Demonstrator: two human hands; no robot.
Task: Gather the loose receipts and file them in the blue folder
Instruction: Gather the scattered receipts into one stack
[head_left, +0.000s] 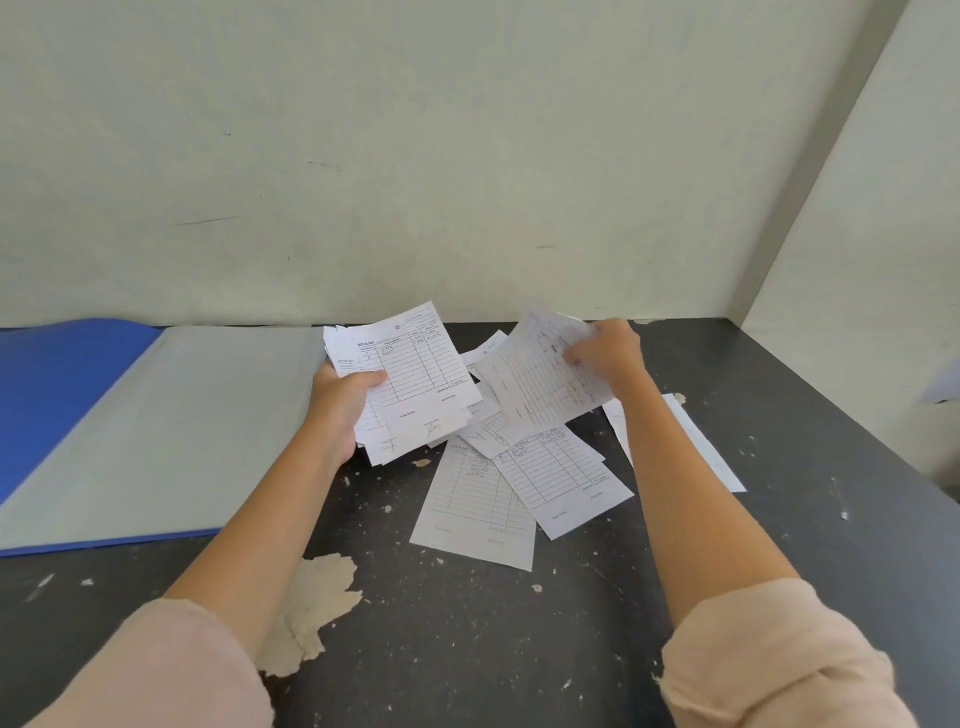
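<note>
My left hand (340, 400) grips a stack of white printed receipts (415, 374), thumb on top, lifted above the dark table. My right hand (608, 356) pinches a single receipt (535, 384) by its far edge and holds it tilted over the pile. Several loose receipts (519, 483) lie overlapping on the table below both hands, and one more receipt (696, 441) lies partly under my right forearm. The blue folder (52, 395) lies open at the left, its clear inner sleeve (171, 431) facing up.
The dark table (519, 649) is scuffed, with a patch of peeled surface (311, 608) near the front. A pale wall (415, 156) stands right behind the papers, and a side wall (857, 234) closes the right.
</note>
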